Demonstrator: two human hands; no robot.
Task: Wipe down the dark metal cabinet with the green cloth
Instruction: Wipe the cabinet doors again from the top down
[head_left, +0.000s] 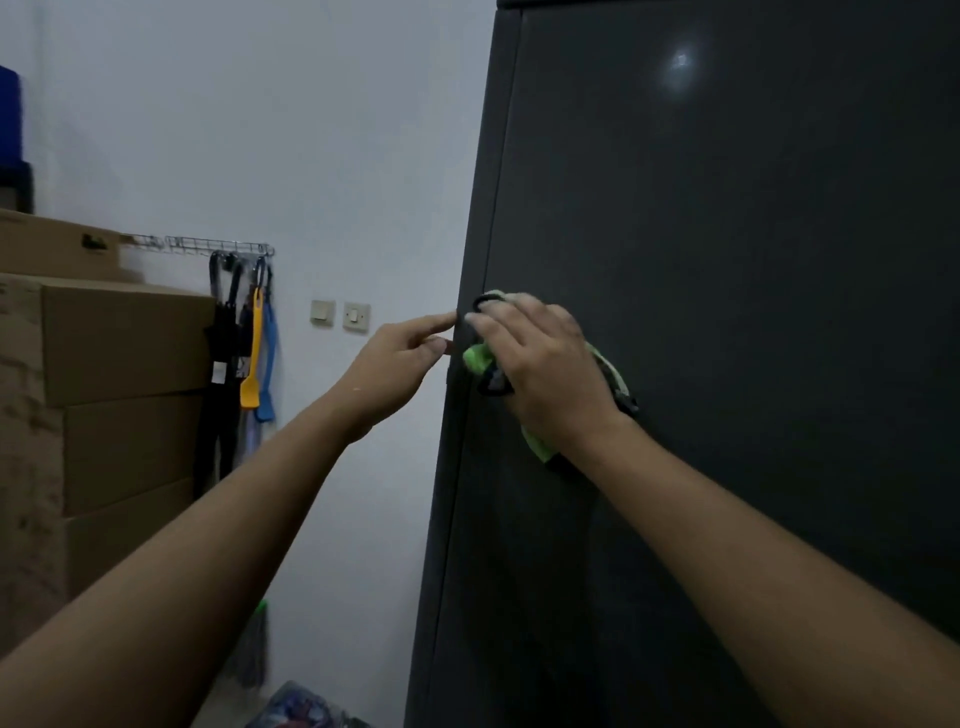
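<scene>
The dark metal cabinet (727, 234) fills the right half of the view, its left edge running down the middle. My right hand (540, 369) presses the green cloth (478, 358) flat against the cabinet's front near that left edge; the cloth has dark trim and sticks out beside my fingers and below my wrist. My left hand (395, 364) reaches to the cabinet's left edge at the same height, its fingertips touching the edge, fingers extended and holding nothing.
Stacked cardboard boxes (119, 364) stand at the left. A wire rack (218, 245) on the white wall holds black, yellow and blue utensils (254, 353). Two wall switches (340, 314) sit left of the cabinet. A bag of colourful items (301, 706) lies on the floor.
</scene>
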